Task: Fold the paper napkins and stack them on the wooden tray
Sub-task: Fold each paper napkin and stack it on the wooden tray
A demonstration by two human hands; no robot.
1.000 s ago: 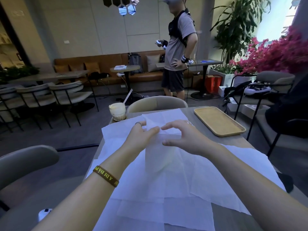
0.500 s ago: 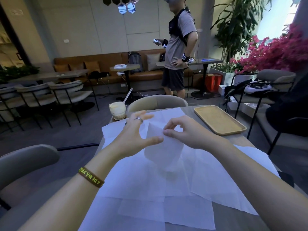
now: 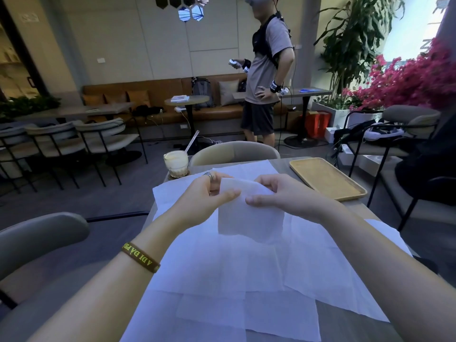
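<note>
A folded white paper napkin [image 3: 249, 218] hangs above the table, held by its top edge. My left hand [image 3: 207, 196] pinches its upper left corner, and my right hand [image 3: 278, 193] pinches its upper right side. Several unfolded white napkins [image 3: 246, 275] lie spread flat and overlapping on the grey table beneath. The wooden tray [image 3: 325, 177] rests at the table's far right corner, with nothing on it.
A glass of pale drink with a straw [image 3: 175, 164] stands at the table's far left edge. A chair back [image 3: 234, 151] is behind the table and another chair [image 3: 37, 240] at my left. A person [image 3: 266, 77] stands beyond.
The napkin went from lying pressed under my hands to lifted off the table. Both hands now pinch its top edge and it hangs down.
</note>
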